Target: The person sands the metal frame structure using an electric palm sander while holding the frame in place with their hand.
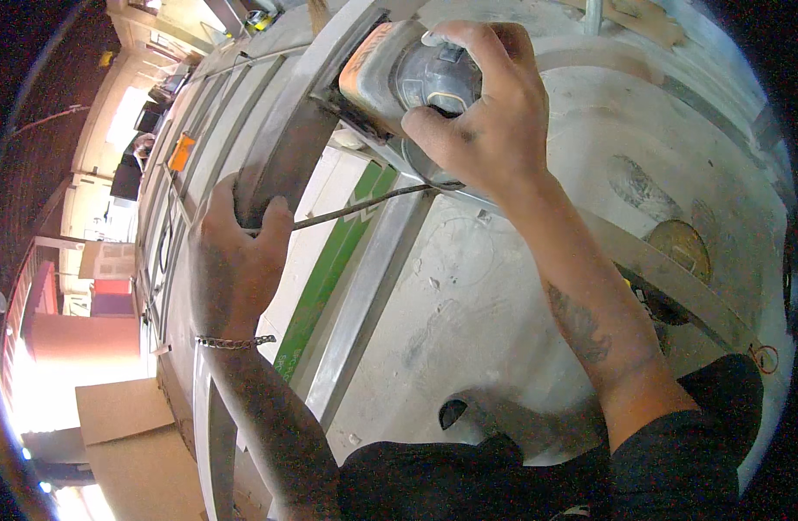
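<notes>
My right hand [507, 122] wraps over the dusty dark top of an orange and grey palm sander [377, 82], thumb and fingers on either side. The sander's flat pad faces a long grey metal beam [290, 148] and appears to touch it; the contact is partly hidden. Lower on that beam, my left hand [234, 252] is closed round it, fingers on the far side and thumb on the near side. A thin rod [360, 207] runs from beside my left thumb to below the sander.
Behind the beam lie a white and green long package [351, 230] and a metal tube [373, 304]. On the dusty floor at right are a round disc [676, 247] and a curved metal strip [668, 278]. An orange object [182, 152] and a cardboard box [125, 425] stand left.
</notes>
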Demonstrator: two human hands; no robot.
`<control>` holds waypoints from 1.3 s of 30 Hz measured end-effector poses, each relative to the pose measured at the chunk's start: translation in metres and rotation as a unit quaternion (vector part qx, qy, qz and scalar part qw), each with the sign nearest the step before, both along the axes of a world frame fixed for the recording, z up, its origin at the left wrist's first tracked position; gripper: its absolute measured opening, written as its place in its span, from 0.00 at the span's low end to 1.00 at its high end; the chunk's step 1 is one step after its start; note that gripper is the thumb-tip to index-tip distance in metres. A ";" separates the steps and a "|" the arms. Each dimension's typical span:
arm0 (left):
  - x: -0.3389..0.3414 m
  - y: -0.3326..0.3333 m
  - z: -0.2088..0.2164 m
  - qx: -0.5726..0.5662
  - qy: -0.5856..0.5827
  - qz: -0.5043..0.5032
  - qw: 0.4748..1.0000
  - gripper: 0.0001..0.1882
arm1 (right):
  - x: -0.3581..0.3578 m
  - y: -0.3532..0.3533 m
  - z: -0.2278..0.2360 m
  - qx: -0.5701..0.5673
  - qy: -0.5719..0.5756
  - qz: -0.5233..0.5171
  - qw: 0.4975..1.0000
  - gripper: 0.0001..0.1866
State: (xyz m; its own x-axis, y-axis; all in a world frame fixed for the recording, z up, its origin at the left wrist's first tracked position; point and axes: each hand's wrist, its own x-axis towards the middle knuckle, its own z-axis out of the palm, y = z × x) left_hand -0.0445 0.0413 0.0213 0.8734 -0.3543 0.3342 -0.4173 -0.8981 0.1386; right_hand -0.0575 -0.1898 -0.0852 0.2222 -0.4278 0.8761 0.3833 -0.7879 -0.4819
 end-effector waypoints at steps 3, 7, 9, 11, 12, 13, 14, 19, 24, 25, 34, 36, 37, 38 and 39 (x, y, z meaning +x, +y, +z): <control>0.005 0.004 -0.002 0.000 0.009 -0.007 1.000 0.26 | -0.001 0.004 -0.001 -0.001 0.008 -0.011 1.000 0.30; 0.007 0.006 -0.002 -0.012 0.007 -0.017 1.000 0.26 | 0.002 0.003 -0.002 -0.027 -0.003 -0.013 1.000 0.30; 0.005 0.003 0.001 -0.013 0.017 -0.012 1.000 0.26 | 0.003 0.001 0.001 -0.008 0.007 -0.015 1.000 0.30; 0.006 0.003 -0.001 -0.007 0.009 -0.010 1.000 0.26 | 0.003 -0.003 0.006 0.026 0.018 -0.037 0.999 0.27; 0.006 0.003 -0.002 0.000 -0.002 -0.008 1.000 0.26 | 0.005 -0.006 0.005 0.026 0.017 -0.038 0.999 0.27; 0.009 0.005 -0.004 -0.001 -0.003 -0.009 1.000 0.26 | 0.008 -0.009 0.005 0.036 0.021 -0.048 0.998 0.27; 0.012 0.008 -0.007 -0.010 -0.012 -0.031 0.999 0.25 | 0.008 -0.011 0.005 0.045 0.025 -0.058 0.997 0.27; 0.008 0.006 -0.004 -0.009 -0.012 -0.034 0.999 0.25 | 0.002 -0.004 0.006 0.049 0.039 -0.028 0.998 0.28; 0.008 0.006 -0.001 0.008 -0.003 -0.016 1.000 0.24 | 0.003 0.002 0.004 0.051 0.020 -0.006 0.998 0.30; 0.008 0.007 -0.002 0.008 -0.003 -0.015 1.000 0.24 | 0.003 0.000 0.004 0.051 0.020 -0.005 0.998 0.30; 0.011 0.007 -0.003 -0.005 -0.003 -0.021 1.000 0.24 | 0.007 -0.002 0.003 0.027 -0.002 -0.002 1.000 0.27; 0.009 0.006 -0.002 -0.014 0.007 -0.017 1.000 0.25 | 0.005 0.000 0.005 0.073 0.023 -0.007 0.997 0.27; 0.008 0.006 -0.002 -0.013 0.008 -0.015 1.000 0.25 | 0.007 -0.002 0.004 0.073 0.024 -0.006 0.997 0.27; 0.008 0.006 -0.002 -0.005 -0.003 -0.017 1.000 0.24 | 0.010 -0.008 0.002 0.066 0.023 -0.011 0.997 0.27; 0.009 0.005 -0.003 0.000 -0.014 -0.022 1.000 0.24 | 0.011 -0.012 0.002 0.057 0.022 -0.021 0.998 0.28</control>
